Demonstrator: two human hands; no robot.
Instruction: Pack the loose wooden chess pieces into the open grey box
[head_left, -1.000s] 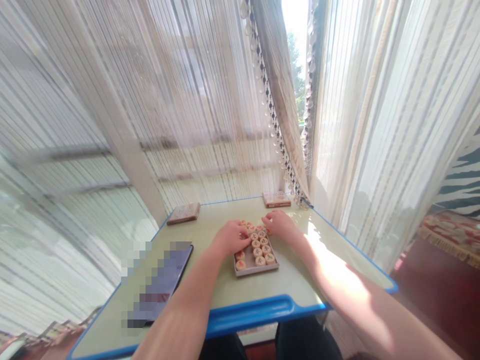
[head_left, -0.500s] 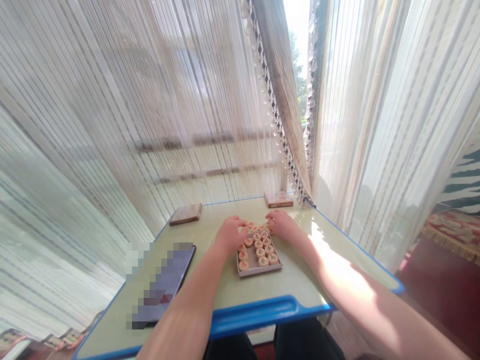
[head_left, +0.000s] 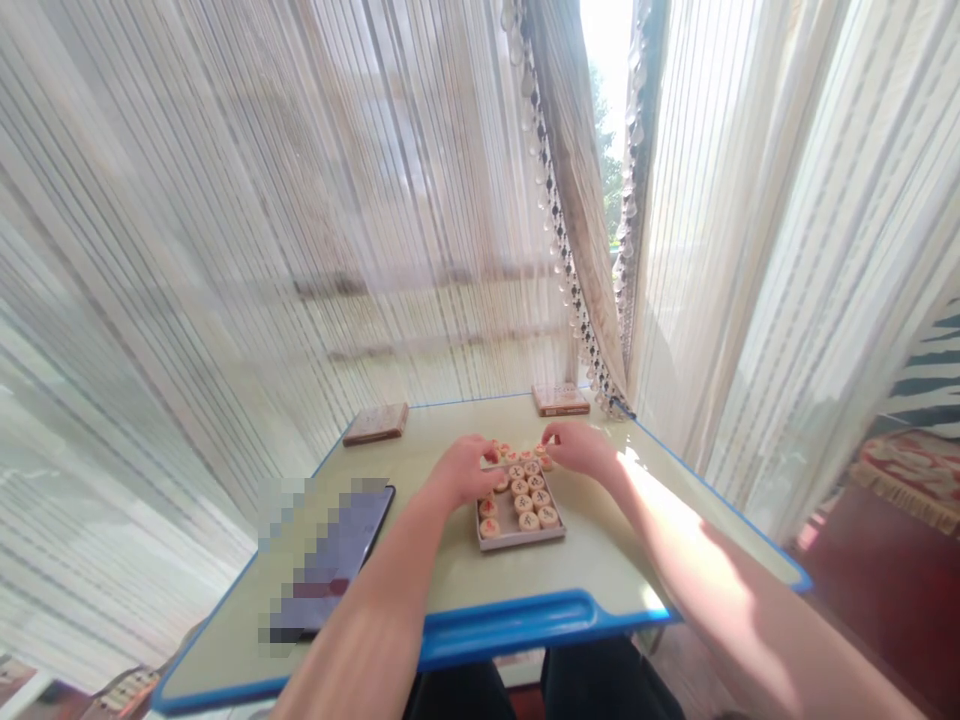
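Note:
A shallow box [head_left: 523, 541] on the table holds several round wooden Chinese chess pieces [head_left: 523, 504], black-marked ones on the right and red-marked ones along the left side. My left hand [head_left: 465, 470] is over the box's far left corner, thumb and fingers apart, with no piece visible in it. Just beyond the box's far edge lies a loose row of red-marked pieces [head_left: 514, 455]. At the right end of this row, my right hand [head_left: 574, 447] has its fingertips closed on a Chinese chess piece [head_left: 541, 451]. My left hand partly hides the pieces beneath it.
The pale folding table [head_left: 442, 590] has a blue rim and a blue front groove. A tablet [head_left: 349, 550], partly pixelated, lies at the left. Two flat boxes stand at the back, one left [head_left: 376, 424] and one right [head_left: 561, 400]. A string curtain [head_left: 420, 200] hangs behind.
My left thumb and fingers have spread apart over the box corner. My right fingertips have come down onto the piece at the row's right end. The view has shifted slightly.

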